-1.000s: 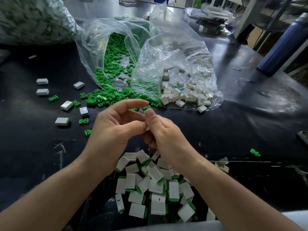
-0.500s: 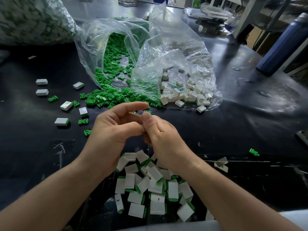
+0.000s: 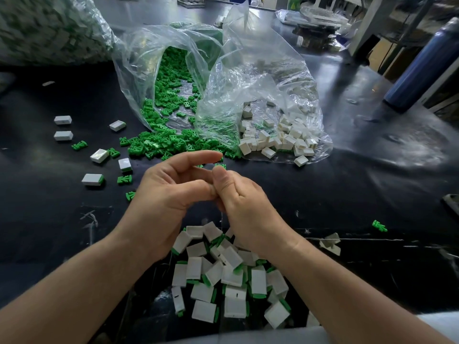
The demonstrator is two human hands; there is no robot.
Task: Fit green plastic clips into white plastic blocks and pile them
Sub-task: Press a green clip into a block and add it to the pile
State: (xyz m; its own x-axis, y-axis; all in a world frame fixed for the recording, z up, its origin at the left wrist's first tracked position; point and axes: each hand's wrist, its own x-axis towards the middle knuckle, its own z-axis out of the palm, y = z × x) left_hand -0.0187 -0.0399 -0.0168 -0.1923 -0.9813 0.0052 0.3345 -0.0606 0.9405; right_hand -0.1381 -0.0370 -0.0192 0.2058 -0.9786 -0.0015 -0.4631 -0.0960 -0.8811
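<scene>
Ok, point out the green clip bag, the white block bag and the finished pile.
green clip bag (image 3: 139, 78): head view, on its clear left wall.
white block bag (image 3: 260, 78): head view, on its crinkled upper wall.
finished pile (image 3: 232, 259): head view, on a white block mid-pile.

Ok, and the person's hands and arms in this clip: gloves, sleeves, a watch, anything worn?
Nothing worn. The left hand and right hand are bare, with no gloves and no rings on the fingers. Both forearms are uncovered to the frame's edge: no sleeve, watch or band at either wrist. The one thumbnail that shows is short and unpainted. Pale cloth at the bottom edge may be clothing.
</scene>
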